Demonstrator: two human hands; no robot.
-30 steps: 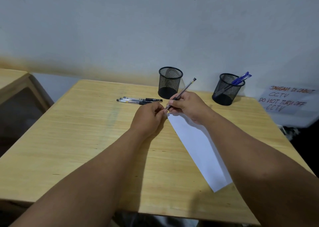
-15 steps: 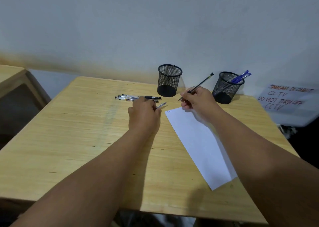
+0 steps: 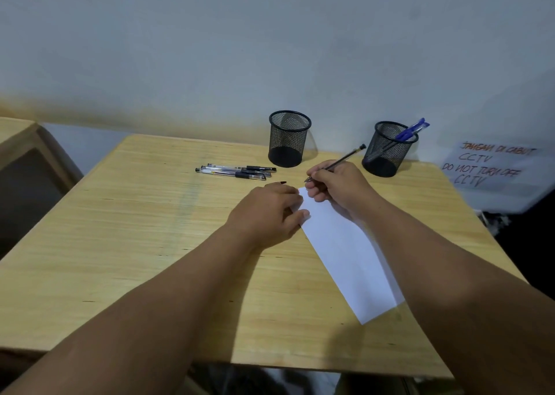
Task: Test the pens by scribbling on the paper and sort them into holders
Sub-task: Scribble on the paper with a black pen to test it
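Right hand (image 3: pixel 336 184) holds the pen (image 3: pixel 339 162) in a writing grip, tip just off the far corner of the paper (image 3: pixel 345 244). Left hand (image 3: pixel 270 211) lies flat, pinning that sheet's left edge to the surface (image 3: pixel 120 229). Recommend keeping firm hold-down pressure and lowering the tip onto paper before scribbling.

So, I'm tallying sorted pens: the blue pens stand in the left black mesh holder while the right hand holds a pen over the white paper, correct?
Not quite. In the head view the blue pens stand in the right black mesh holder; the left black mesh holder looks empty. The right hand does hold a pen over the white paper.
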